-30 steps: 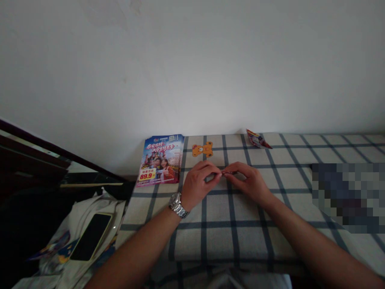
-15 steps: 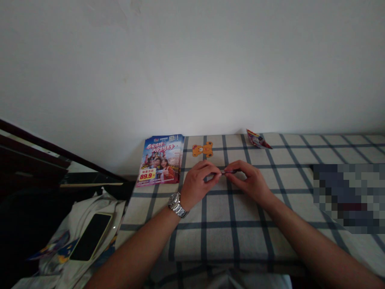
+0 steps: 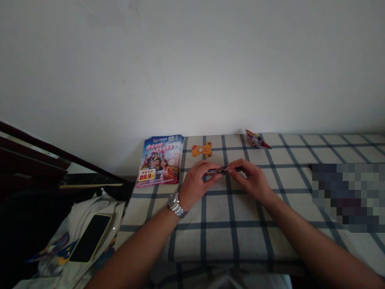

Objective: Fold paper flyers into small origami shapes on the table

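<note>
Over the checked tablecloth, both hands hold a narrow, folded printed paper in dark and reddish colours. My left hand, with a metal watch at the wrist, has thumb and fingers closed around its left part. On the right side my right hand pinches the same paper between thumb and fingertips. The fingers cover much of it, so its full shape is hidden. A stack of printed flyers lies to the left of my left hand. Beyond the hands is a folded flyer piece near the wall.
A brown bear picture lies on the tablecloth behind my left hand. The wall rises at the table's back edge. Below left, a phone rests on a white bag. A pixelated patch covers something at right.
More of the folded paper now shows between the hands. My left fingertips have parted slightly around it, and my right hand has shifted a little along it.
</note>
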A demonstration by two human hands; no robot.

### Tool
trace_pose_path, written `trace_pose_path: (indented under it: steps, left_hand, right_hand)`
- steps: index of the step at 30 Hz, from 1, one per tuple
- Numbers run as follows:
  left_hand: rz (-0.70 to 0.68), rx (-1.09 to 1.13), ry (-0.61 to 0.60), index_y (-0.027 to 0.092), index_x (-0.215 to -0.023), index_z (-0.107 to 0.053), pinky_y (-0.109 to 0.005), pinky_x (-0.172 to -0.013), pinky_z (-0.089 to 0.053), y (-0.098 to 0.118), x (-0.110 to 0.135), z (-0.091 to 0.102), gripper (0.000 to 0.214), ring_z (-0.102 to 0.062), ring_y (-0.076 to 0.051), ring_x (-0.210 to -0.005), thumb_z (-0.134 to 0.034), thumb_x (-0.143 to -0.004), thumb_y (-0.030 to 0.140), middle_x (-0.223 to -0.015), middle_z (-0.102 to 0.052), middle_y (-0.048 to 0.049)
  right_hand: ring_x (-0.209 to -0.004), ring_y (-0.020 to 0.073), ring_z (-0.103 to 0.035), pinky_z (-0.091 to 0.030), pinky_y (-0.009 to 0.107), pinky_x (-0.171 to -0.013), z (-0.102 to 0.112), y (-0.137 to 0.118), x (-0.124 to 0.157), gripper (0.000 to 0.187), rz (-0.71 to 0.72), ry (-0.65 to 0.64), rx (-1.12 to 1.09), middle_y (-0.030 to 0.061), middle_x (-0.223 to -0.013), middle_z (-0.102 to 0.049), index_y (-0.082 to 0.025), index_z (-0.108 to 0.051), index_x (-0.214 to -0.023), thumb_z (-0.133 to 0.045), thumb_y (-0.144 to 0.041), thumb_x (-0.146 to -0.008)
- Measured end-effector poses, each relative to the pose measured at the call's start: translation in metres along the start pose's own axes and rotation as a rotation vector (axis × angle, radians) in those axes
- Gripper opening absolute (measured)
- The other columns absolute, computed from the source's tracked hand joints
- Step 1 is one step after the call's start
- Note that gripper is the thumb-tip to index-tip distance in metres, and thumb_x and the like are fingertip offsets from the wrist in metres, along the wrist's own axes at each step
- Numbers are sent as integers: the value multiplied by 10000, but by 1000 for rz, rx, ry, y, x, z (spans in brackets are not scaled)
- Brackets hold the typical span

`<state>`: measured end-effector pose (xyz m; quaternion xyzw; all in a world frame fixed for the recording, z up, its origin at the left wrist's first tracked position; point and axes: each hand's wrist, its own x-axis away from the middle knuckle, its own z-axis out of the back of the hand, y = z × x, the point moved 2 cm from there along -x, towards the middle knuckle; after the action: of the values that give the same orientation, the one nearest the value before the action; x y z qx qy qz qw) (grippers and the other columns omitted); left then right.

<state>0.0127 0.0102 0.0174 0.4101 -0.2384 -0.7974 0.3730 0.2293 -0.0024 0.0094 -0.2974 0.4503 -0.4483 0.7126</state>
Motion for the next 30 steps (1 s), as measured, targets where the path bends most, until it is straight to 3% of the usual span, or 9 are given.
trace_pose_path:
  steps: [10, 22, 30]
  left_hand:
    - [27, -29, 8, 230, -1017, -717, -278, -819, -557, -1, 1, 3, 47, -682, -148, -907, -681, -993, 245, -975, -701, -10]
    - [-21, -29, 26, 234, -1001, -727, -312, -834, -559, -2, 0, 2, 51, -676, -163, -924, -685, -983, 211, -965, -696, -22]
    - [-48, -4, -2, 235, -1019, -730, -319, -862, -566, 0, 2, 0, 84, -681, -166, -951, -692, -966, 183, -994, -694, -25]
  right_hand:
    - [-916, 215, -709, -566, 354, -841, 0, 1, 0, 128, -42, 16, -51, 44, -974, -752, -243, -715, -1001, -695, -365, -969]
    - [-954, 213, -722, -609, 345, -865, -2, -5, 0, 212, -90, -39, -119, 65, -1035, -747, -233, -699, -1079, -662, -422, -989]
    - [-921, 210, -722, -589, 345, -846, -5, -4, 0, 122, 26, -100, 7, 45, -987, -762, -247, -737, -1047, -685, -326, -969]
